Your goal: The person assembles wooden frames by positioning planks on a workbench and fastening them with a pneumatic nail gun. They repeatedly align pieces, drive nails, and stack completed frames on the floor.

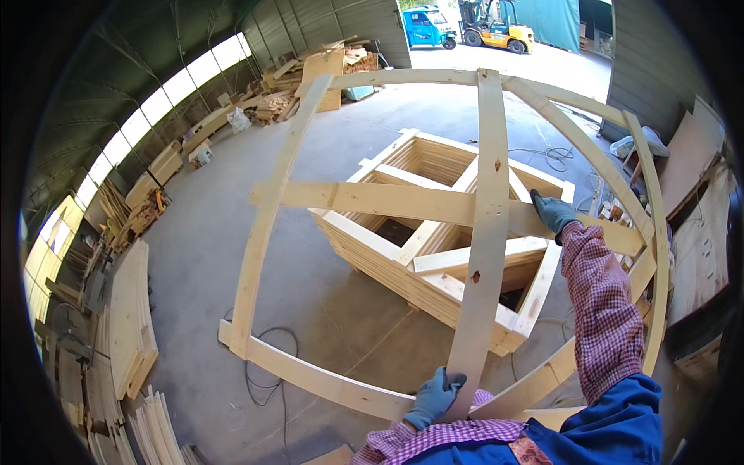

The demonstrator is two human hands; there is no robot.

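Observation:
I hold up a large pale wooden frame point(271, 194) made of nailed boards, with a centre upright, a cross board and diagonal braces. My left hand point(434, 397), in a blue-grey glove, grips the lower end of the centre upright board point(484, 232) where it meets the bottom rail. My right hand point(553, 212), gloved too, grips the cross board point(372, 200) to the right of the upright. Both sleeves are red-checked. Seen through the frame, a stack of similar wooden frames point(403, 263) lies on the concrete floor.
Stacks of planks point(128, 318) line the left wall under the windows. A black cable point(267, 364) loops on the floor near the frame's bottom rail. Plywood sheets point(690, 163) lean at the right. A blue vehicle point(426, 27) and a yellow forklift point(496, 27) stand outside the open door.

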